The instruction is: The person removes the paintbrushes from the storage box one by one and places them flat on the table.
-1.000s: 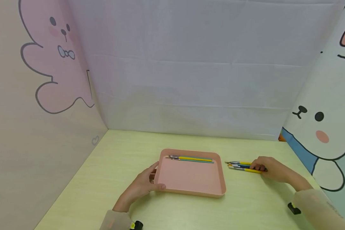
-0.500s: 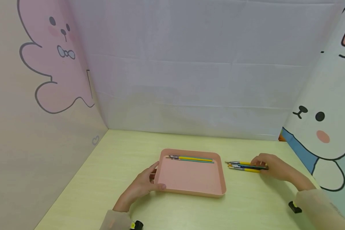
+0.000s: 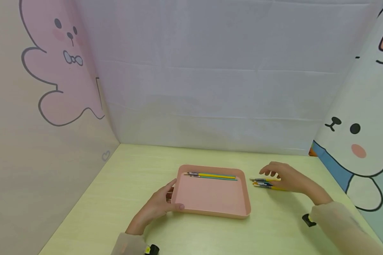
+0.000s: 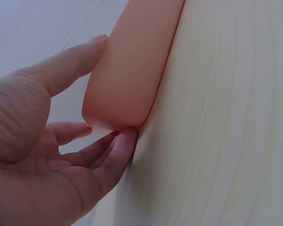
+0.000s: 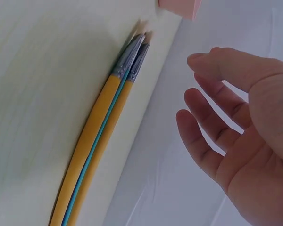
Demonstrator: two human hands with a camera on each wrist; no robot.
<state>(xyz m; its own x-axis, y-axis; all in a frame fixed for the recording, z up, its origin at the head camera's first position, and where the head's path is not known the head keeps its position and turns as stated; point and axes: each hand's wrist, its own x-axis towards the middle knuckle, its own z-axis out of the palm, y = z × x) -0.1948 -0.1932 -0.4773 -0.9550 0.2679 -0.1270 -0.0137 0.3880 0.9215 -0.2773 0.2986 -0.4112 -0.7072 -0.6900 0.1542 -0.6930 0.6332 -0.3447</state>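
A shallow pink tray (image 3: 210,213) lies on the table, with several thin paintbrushes (image 3: 217,176), yellow and teal, along its far side. My left hand (image 3: 156,204) holds the tray's near left corner. In the left wrist view the thumb presses one wall of the tray (image 4: 132,66) and the fingers touch around the corner. Right of the tray lies a bundle of paintbrushes (image 3: 262,184), bristles toward the tray. My right hand (image 3: 288,178) hovers over their handles, fingers loosely bent and holding nothing. The right wrist view shows yellow and teal paintbrushes (image 5: 96,125) beside that hand.
The pale wooden table (image 3: 108,198) meets a white cloth backdrop (image 3: 210,88) behind the tray. Printed side panels with a pink figure (image 3: 67,71) and a white rabbit (image 3: 370,124) flank it. Each sleeve has a small black device at the wrist.
My right hand has let go of the paintbrush bundle, lifted and moved left above it, its fingers loosened. The left hand and tray have stayed put.
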